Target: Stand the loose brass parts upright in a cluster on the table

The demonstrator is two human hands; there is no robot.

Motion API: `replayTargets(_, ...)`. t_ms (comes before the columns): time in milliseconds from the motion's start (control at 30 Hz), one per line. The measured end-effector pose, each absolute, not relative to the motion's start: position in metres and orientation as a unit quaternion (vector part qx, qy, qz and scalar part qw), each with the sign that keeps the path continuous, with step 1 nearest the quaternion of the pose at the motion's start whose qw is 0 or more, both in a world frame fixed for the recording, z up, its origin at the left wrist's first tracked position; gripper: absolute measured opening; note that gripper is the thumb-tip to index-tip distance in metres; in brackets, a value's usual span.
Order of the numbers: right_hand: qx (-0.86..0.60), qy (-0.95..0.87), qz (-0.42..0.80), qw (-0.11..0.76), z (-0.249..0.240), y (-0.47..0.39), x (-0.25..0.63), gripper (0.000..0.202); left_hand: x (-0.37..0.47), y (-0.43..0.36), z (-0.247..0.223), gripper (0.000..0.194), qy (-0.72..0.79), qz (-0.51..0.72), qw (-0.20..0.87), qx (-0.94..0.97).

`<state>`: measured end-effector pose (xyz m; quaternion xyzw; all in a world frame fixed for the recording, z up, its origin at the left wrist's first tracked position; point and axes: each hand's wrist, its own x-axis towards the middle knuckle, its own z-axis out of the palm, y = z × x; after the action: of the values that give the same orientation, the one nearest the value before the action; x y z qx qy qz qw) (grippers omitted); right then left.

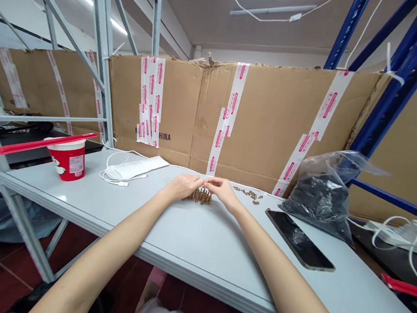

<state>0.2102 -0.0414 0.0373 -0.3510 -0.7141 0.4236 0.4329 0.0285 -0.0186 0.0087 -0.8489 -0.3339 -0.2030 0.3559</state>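
My left hand [183, 186] and my right hand [223, 191] meet above the table, with their fingertips together. Each has its thumb and fingers pinched, and whatever lies between them is too small to make out. Right below the fingertips, many small brass-coloured screw-like pieces [200, 196] stand upright in a tight cluster. Part of this cluster is hidden behind my left hand. More loose brass-coloured pieces [249, 195] lie scattered to the right of my right hand.
A black phone [300, 240] and a clear bag of dark items [318, 199] are at right. On the left stand a red cup [67, 160] and a white power strip [137, 168] with cables. Cardboard [183, 110] walls the back; a grey post [102, 57] rises at left.
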Motion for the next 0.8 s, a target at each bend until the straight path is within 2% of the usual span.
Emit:
replayTargets(300, -0.351, -0.706, 0.461, 0.407, 0.036, -0.038, 0.217, 0.027, 0.026, -0.018, 0.01, 0.021, -0.324, -0.137, 0.376, -0.857)
replayTargets(567, -0.321, -0.727, 0.457, 0.399, 0.041, -0.041, 0.218, 0.031, 0.026, -0.025, 0.016, 0.019, -0.304, -0.171, 0.384, -0.855)
replayTargets(800, -0.308, -0.732, 0.397, 0.461, 0.044, -0.041, 0.211, 0.032, 0.032, -0.028, 0.019, 0.029, -0.344, -0.281, 0.336, -0.83)
